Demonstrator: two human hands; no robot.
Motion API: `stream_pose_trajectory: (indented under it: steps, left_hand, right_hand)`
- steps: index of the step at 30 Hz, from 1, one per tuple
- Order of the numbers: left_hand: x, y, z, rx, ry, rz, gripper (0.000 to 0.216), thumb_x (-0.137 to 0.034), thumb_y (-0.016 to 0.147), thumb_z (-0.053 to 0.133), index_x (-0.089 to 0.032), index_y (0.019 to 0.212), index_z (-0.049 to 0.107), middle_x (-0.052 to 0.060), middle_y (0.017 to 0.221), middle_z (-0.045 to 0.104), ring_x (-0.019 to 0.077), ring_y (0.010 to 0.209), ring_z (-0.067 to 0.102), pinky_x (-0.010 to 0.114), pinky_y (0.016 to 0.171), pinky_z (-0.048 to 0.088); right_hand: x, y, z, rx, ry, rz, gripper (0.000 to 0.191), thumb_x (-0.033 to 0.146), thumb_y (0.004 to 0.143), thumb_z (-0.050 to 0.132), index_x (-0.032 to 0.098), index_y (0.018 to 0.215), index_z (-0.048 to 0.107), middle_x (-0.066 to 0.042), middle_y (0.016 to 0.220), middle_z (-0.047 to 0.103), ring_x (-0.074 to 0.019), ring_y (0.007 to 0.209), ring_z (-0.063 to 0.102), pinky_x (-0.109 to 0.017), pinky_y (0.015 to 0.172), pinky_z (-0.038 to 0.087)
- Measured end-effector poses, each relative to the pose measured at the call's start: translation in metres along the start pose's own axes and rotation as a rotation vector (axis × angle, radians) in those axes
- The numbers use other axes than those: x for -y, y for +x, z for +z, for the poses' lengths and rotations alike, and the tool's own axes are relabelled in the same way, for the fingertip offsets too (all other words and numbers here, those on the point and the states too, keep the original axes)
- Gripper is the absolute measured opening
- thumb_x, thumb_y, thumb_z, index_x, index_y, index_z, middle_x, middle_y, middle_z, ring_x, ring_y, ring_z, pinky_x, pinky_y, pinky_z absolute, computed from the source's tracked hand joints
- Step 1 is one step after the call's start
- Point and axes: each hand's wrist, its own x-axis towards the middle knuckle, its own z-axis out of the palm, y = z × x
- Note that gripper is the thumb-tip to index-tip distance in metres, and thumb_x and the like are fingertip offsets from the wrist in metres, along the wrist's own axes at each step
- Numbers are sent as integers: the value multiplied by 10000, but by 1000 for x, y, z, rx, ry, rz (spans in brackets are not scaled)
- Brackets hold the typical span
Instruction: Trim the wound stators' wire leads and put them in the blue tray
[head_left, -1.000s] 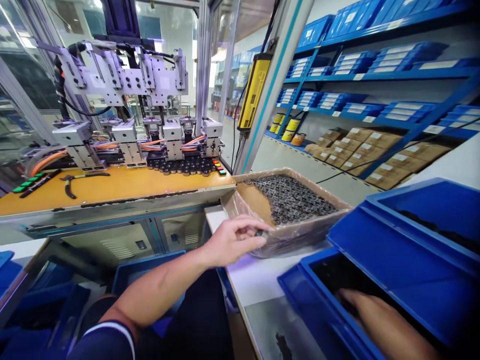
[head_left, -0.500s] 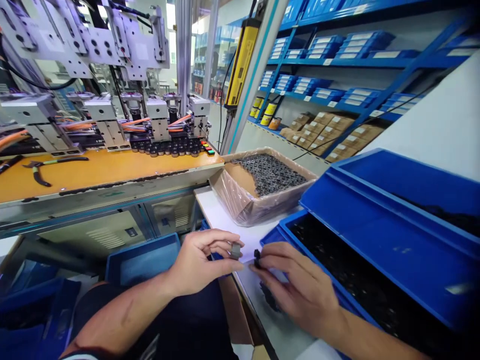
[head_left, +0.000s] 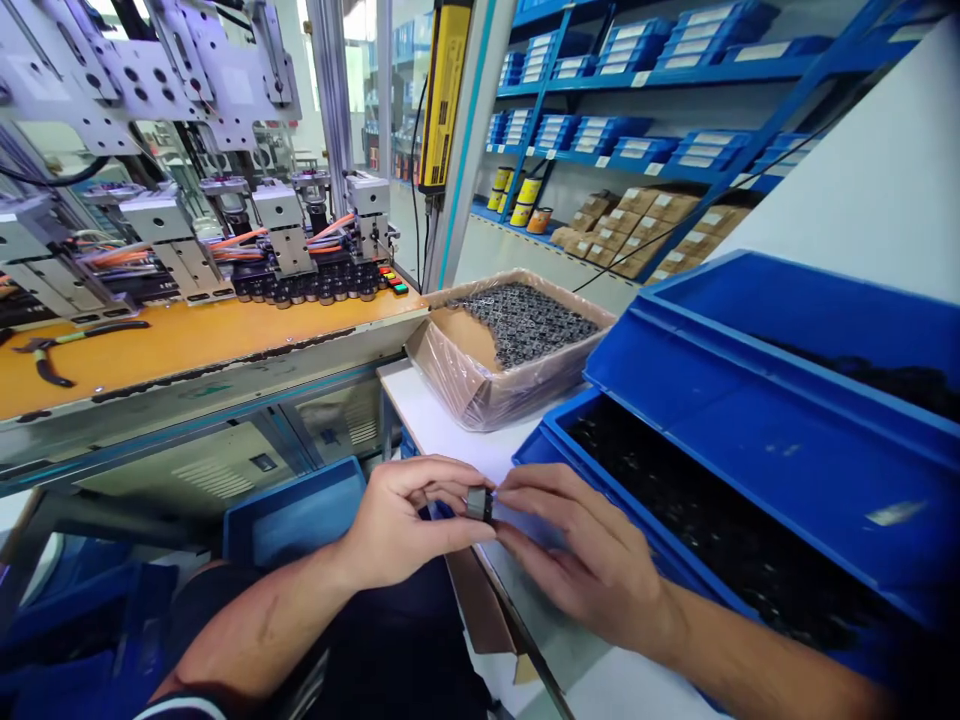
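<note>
My left hand (head_left: 409,520) is closed, pinching a small grey metal cylinder-like part (head_left: 475,503) between thumb and fingertips. Against that part's right end sits a small black piece (head_left: 489,506). The fingertips of my right hand (head_left: 581,555) close around this black piece from the right, partly covering it. Both hands are held just over the near edge of a white tabletop (head_left: 502,455). Whether the two parts are fitted into each other or only touch, I cannot tell.
A plastic-lined carton (head_left: 480,400) of small dark parts stands behind my hands. Stacked blue bins (head_left: 720,400) with black pieces are at right. An orange workbench (head_left: 172,355) carries pliers (head_left: 52,355), a row of black round parts (head_left: 315,288) and machinery. A blue tray (head_left: 300,520) lies low left.
My right hand has moved left, bringing the black piece against the grey part in my left hand. The gap between them has closed. The camera view has turned slightly right and down.
</note>
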Motion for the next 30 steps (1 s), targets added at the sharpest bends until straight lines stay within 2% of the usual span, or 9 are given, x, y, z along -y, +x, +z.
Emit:
stream_pose_trajectory:
  steps: [3,7,14,21,30]
  left_hand:
    - [-1,-1,1,-11,-14,-47,390,-122,568,881,-139,940,766,91,928,763,115,696,680,208,677,585]
    - [0,-3,2,10,-131,-106,404,-115,570,880,-143,954,761,65,834,764,125,715,696,224,707,594]
    - [-1,-5,4,12,-183,-113,410,-87,571,874,-144,960,759,52,823,766,117,729,703,214,724,590]
    - [-2,-5,5,4,-160,-144,415,-153,556,894,-122,947,759,71,817,758,146,725,699,262,720,598]
    - [-2,-4,4,36,-241,-121,412,-50,575,863,-168,958,769,36,828,756,95,737,694,185,740,580]
  right_hand:
    - [-4,-1,-3,45,-22,-35,285,66,886,591,167,1151,582,-101,1001,632,-170,901,658,-276,711,596]
    - [-5,-3,-3,47,-26,-44,257,120,898,611,143,1151,580,-120,1001,633,-191,923,657,-291,735,598]
    - [-1,-2,-4,23,-27,-68,245,123,913,591,143,1157,586,-114,1013,646,-176,918,659,-290,735,602]
    - [1,-3,-4,18,-45,-73,269,99,896,602,138,1163,588,-121,1028,640,-186,933,658,-294,740,604]
    - [0,-3,-3,14,-37,-83,254,67,882,605,115,1131,600,-125,1029,632,-186,934,652,-288,752,597]
